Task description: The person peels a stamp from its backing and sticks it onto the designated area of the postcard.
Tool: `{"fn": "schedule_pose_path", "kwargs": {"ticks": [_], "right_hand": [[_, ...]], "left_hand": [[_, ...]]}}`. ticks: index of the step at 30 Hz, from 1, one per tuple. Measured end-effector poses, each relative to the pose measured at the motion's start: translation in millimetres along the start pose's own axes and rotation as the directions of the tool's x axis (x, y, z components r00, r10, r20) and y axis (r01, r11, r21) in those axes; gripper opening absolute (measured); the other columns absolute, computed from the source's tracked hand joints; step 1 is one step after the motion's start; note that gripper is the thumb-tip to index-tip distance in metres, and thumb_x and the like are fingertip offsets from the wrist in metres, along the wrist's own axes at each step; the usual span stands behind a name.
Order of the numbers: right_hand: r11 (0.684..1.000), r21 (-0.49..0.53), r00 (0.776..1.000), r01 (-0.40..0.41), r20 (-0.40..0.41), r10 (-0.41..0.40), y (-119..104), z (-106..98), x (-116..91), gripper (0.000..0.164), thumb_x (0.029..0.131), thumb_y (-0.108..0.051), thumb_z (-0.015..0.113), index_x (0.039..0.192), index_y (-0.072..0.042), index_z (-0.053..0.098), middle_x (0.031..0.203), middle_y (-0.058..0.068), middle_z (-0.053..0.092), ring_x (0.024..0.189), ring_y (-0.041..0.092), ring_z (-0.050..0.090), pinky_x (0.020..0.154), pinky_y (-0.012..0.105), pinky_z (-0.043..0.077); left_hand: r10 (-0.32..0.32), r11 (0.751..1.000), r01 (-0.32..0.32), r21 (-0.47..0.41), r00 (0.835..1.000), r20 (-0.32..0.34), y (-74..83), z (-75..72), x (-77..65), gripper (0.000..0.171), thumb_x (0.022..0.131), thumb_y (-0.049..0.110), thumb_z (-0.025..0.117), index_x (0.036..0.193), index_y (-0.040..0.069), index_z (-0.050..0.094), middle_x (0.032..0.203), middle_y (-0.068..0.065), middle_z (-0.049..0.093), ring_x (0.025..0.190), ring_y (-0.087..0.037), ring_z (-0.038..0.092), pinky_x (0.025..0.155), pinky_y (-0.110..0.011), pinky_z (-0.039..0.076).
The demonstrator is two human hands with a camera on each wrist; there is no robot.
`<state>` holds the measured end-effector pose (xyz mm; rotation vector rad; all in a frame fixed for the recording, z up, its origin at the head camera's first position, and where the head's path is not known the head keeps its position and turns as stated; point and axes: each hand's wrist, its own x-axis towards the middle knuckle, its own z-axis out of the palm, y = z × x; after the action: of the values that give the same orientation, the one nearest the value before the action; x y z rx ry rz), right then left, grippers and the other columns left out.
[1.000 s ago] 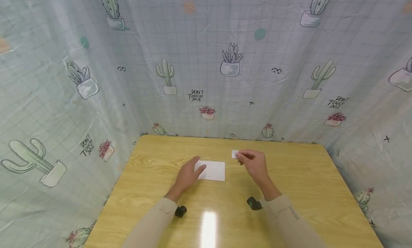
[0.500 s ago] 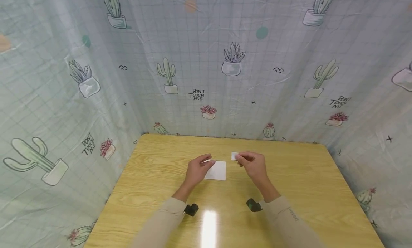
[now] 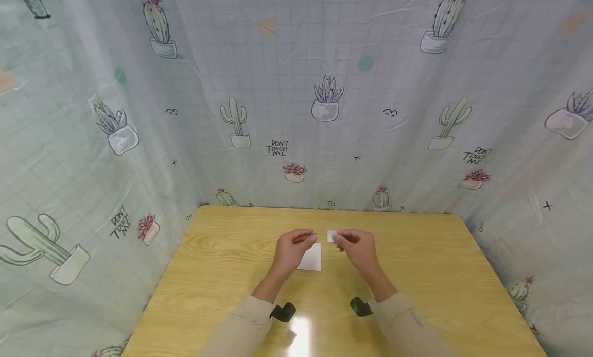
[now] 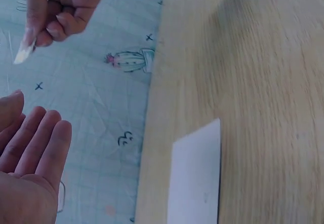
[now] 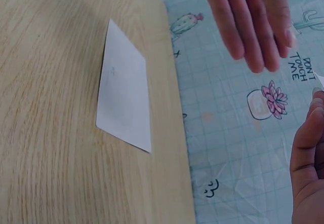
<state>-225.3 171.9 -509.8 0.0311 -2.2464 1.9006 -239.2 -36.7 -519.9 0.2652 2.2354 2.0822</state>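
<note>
A small white square piece (image 3: 331, 236), like paper or a sticker, is pinched between the thumb and fingers of my right hand (image 3: 361, 248) above the table. It looks thin and slightly bent in the left wrist view (image 4: 23, 53). My left hand (image 3: 291, 251) hovers to the left of it, apart from it, fingers nearly straight and holding nothing. Below the left hand, a white rectangular card or envelope (image 3: 311, 259) lies on the table, partly hidden by that hand in the head view. A small faint mark shows on its face (image 5: 121, 87) in the right wrist view.
The wooden table (image 3: 222, 259) has a bright light reflection (image 3: 300, 336) near its front. Around its back and sides hangs a pale curtain (image 3: 296, 63) printed with cacti. A black wrist camera (image 3: 283, 312) is on the left wrist, another (image 3: 360, 306) on the right.
My left hand has lifted off the white card and moved right, toward the small piece. The right hand keeps its pinch in nearly the same place. The head view has tilted slightly up.
</note>
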Motion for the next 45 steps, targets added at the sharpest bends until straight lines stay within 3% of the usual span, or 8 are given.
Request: {"fn": "schedule_pose_path", "kwargs": {"ticks": [10, 23, 26, 29, 32, 36, 40, 45], "right_hand": [[0.999, 0.003, 0.999, 0.047, -0.011, -0.047, -2, 2, -1, 0.013, 0.092, -0.007, 0.079, 0.097, 0.005, 0.079, 0.071, 0.003, 0.071, 0.062, 0.008, 0.063, 0.056, 0.022, 0.053], [0.998, -0.021, 0.998, 0.057, -0.024, -0.057, -3, 6, -8, 0.011, 0.093, -0.009, 0.079, 0.097, 0.002, 0.078, 0.077, 0.018, 0.071, 0.063, 0.009, 0.062, 0.055, 0.021, 0.051], [0.983, -0.094, 0.987, 0.156, -0.032, -0.159, -4, 6, -9, 0.012, 0.091, -0.007, 0.08, 0.1, 0.001, 0.078, 0.084, 0.016, 0.074, 0.068, 0.006, 0.062, 0.061, 0.019, 0.053], [0.91, -0.218, 0.931, 0.352, -0.023, -0.365, -3, 7, -9, 0.018, 0.086, -0.002, 0.083, 0.103, 0.001, 0.078, 0.092, 0.014, 0.074, 0.071, 0.009, 0.061, 0.064, 0.02, 0.054], [0.757, -0.359, 0.816, 0.546, 0.021, -0.578, -2, 6, -7, 0.019, 0.082, 0.002, 0.085, 0.099, 0.0, 0.078, 0.093, 0.01, 0.069, 0.074, 0.015, 0.06, 0.064, 0.025, 0.056], [0.578, -0.445, 0.686, 0.684, 0.124, -0.717, -3, 4, -7, 0.011, 0.081, 0.003, 0.085, 0.09, -0.002, 0.08, 0.09, 0.009, 0.067, 0.08, 0.021, 0.061, 0.068, 0.033, 0.055], [0.485, -0.46, 0.62, 0.743, 0.204, -0.757, -6, 2, -9, 0.007, 0.083, 0.0, 0.085, 0.088, -0.001, 0.081, 0.089, 0.009, 0.068, 0.082, 0.022, 0.063, 0.07, 0.034, 0.056], [0.455, -0.47, 0.606, 0.756, 0.241, -0.758, -10, 1, -12, 0.015, 0.077, 0.004, 0.087, 0.09, 0.0, 0.081, 0.09, 0.009, 0.069, 0.08, 0.02, 0.064, 0.067, 0.031, 0.057]], "left_hand": [[-0.042, 0.979, 0.055, -0.199, 0.997, 0.068, 24.1, 15.0, 2.1, 0.03, 0.099, 0.012, 0.072, 0.122, -0.008, 0.072, 0.115, -0.026, 0.076, 0.101, -0.023, 0.079, 0.089, -0.032, 0.063], [-0.101, 0.97, 0.114, -0.215, 0.993, 0.068, 28.6, 24.8, -0.9, 0.028, 0.099, 0.008, 0.071, 0.122, -0.007, 0.072, 0.114, -0.025, 0.076, 0.097, -0.021, 0.079, 0.087, -0.032, 0.064], [-0.111, 0.969, 0.121, -0.216, 0.992, 0.057, 32.2, 26.1, -0.7, 0.026, 0.098, 0.007, 0.072, 0.12, -0.007, 0.073, 0.112, -0.025, 0.077, 0.094, -0.02, 0.079, 0.086, -0.032, 0.064], [-0.119, 0.969, 0.126, -0.211, 0.992, 0.047, 34.7, 26.6, -0.8, 0.026, 0.098, 0.007, 0.072, 0.12, -0.007, 0.073, 0.11, -0.024, 0.077, 0.094, -0.022, 0.08, 0.085, -0.033, 0.065], [-0.127, 0.969, 0.134, -0.206, 0.991, 0.046, 35.9, 26.1, -1.3, 0.026, 0.098, 0.007, 0.071, 0.121, -0.007, 0.073, 0.11, -0.024, 0.077, 0.094, -0.022, 0.08, 0.084, -0.032, 0.065], [-0.144, 0.963, 0.156, -0.219, 0.987, 0.07, 36.6, 23.9, -2.9, 0.03, 0.1, 0.008, 0.07, 0.125, -0.008, 0.071, 0.113, -0.024, 0.077, 0.096, -0.021, 0.08, 0.086, -0.031, 0.064], [-0.161, 0.957, 0.183, -0.226, 0.98, 0.113, 36.6, 20.1, -5.3, 0.034, 0.1, 0.006, 0.068, 0.131, -0.009, 0.067, 0.119, -0.025, 0.075, 0.101, -0.022, 0.079, 0.088, -0.031, 0.064], [-0.165, 0.957, 0.198, -0.213, 0.973, 0.164, 38.4, 16.3, -7.4, 0.038, 0.098, 0.001, 0.068, 0.135, -0.006, 0.065, 0.128, -0.025, 0.072, 0.111, -0.027, 0.076, 0.091, -0.033, 0.063]]}}
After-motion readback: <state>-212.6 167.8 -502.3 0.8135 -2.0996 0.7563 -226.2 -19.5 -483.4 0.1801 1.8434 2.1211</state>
